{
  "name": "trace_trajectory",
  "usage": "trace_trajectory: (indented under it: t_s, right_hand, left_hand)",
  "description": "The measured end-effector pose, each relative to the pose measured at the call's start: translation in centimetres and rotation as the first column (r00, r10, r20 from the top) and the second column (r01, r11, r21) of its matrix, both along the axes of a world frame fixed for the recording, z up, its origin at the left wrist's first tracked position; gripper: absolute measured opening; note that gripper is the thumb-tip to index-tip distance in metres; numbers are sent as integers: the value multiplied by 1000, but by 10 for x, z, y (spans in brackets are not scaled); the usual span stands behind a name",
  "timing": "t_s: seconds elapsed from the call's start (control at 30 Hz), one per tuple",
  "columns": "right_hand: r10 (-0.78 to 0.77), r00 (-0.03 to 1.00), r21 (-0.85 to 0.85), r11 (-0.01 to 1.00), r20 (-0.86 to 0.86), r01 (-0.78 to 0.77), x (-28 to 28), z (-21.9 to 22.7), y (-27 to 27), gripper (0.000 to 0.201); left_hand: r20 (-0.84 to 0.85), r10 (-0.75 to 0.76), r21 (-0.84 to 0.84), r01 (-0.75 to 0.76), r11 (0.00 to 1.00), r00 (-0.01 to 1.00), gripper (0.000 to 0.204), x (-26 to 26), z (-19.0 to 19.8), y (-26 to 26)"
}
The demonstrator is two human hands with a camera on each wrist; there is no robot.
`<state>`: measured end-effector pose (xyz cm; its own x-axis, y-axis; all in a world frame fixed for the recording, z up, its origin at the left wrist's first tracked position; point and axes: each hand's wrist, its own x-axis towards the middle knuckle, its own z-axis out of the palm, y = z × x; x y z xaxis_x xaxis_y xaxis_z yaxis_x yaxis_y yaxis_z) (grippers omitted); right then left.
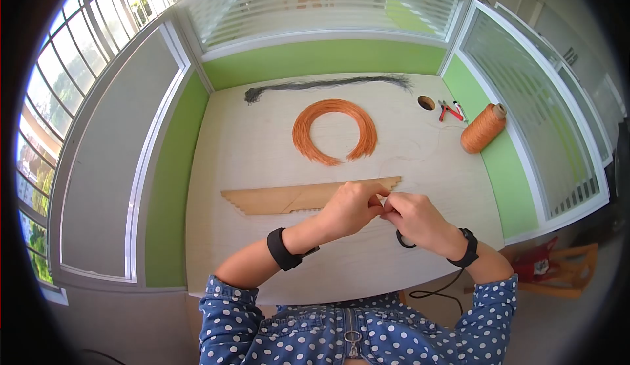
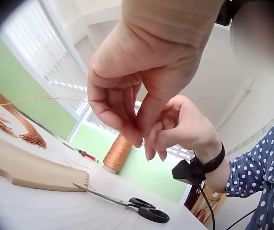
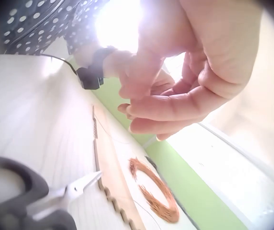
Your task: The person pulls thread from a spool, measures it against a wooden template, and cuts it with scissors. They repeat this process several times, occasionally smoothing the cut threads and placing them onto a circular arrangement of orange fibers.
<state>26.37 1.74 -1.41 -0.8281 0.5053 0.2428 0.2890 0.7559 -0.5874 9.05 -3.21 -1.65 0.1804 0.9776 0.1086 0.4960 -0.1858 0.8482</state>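
My left hand (image 1: 351, 207) and right hand (image 1: 420, 220) meet fingertip to fingertip above the table's front part. A thin orange thread (image 2: 50, 97) runs into the curled fingers of the left hand in the left wrist view, and the left thumb and index finger pinch it. The right thumb and index finger close together right at the left fingertips; the bit of thread there is hidden by the fingers. Behind and left of the hands lies a flat tan board (image 1: 282, 199) with notched edges. Below the right hand are black-handled scissors (image 2: 149, 211), mostly covered in the head view.
Farther back lies an orange thread bundle (image 1: 304, 132) bent into an open ring. A dark strand bundle (image 1: 321, 84) stretches behind it. At right are an orange thread spool (image 1: 484, 128), red-handled pliers (image 1: 449, 110) and a table hole (image 1: 426, 103). Green-and-glass partitions (image 1: 321, 56) enclose the table.
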Motion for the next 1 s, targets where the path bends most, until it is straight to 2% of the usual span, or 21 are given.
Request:
trace_trajectory:
  t_s: [0.13, 0.2, 0.27, 0.33, 0.5, 0.57, 0.67, 0.73, 0.77, 0.8, 0.83, 0.87, 0.9, 0.97, 1.0]
  right_hand:
    - [3, 999, 9, 1000, -54, -3, -6, 18, 13, 12]
    - [-6, 997, 84, 996, -76, 13, 1, 30, 34, 8]
    - [-148, 989, -135, 980, 4, 147, 9, 43, 56, 5]
    - [-256, 966, -317, 914, 29, 252, 14, 54, 78, 7]
    - [-314, 947, -321, 891, 75, 321, 19, 50, 146, 9]
    - [-360, 924, -326, 864, 130, 383, 8, 45, 166, 11]
    - [-363, 921, -418, 821, 142, 388, -11, 18, 211, 12]
    - [-416, 904, -459, 786, 101, 414, -32, 11, 233, 13]
    - [-472, 879, -500, 747, 66, 438, -44, 8, 244, 14]
    - [-470, 880, -500, 749, 62, 435, -56, 4, 256, 14]
    - [-543, 839, -543, 693, 41, 475, -68, 0, 266, 12]
    - [-612, 790, -585, 633, 24, 508, -77, -7, 274, 10]
    - [-612, 790, -584, 634, 22, 507, -86, -17, 280, 10]
    - [-697, 710, -416, 618, 102, 667, -102, -38, 291, 8]
    - [-697, 710, -418, 618, 102, 666, -106, -51, 294, 8]
  left_hand:
    - [3, 58, 25, -58, 998, 998, 21, -16, 0, -2]
    - [-15, 86, 32, -85, 996, 996, 18, -35, 4, -6]
    - [-60, 141, -132, -148, 980, 988, 14, -61, 12, -11]
    - [-85, 205, -204, -218, 954, 975, 13, -93, 7, -16]
    - [-149, 281, -369, -317, 874, 948, 12, -168, 4, -29]
    - [-304, 257, -489, -382, 784, 917, 13, -191, 3, -26]
    - [-219, 303, -548, -374, 749, 927, 14, -219, 4, -7]
    - [-168, 349, -536, -383, 753, 922, 15, -236, 4, 19]
    - [-110, 456, -483, -448, 752, 883, 15, -240, 7, 34]
    - [-43, 553, -432, -515, 740, 832, 16, -244, 8, 49]
    - [-44, 554, -430, -516, 741, 831, 16, -246, 7, 64]
    - [-23, 619, -388, -577, 719, 785, 15, -246, 4, 80]
    - [4, 678, -347, -634, 690, 735, 14, -245, -2, 93]
    - [-30, 673, -328, -643, 692, 739, 13, -244, -23, 116]
    - [-65, 669, -311, -652, 692, 741, 11, -241, -28, 123]
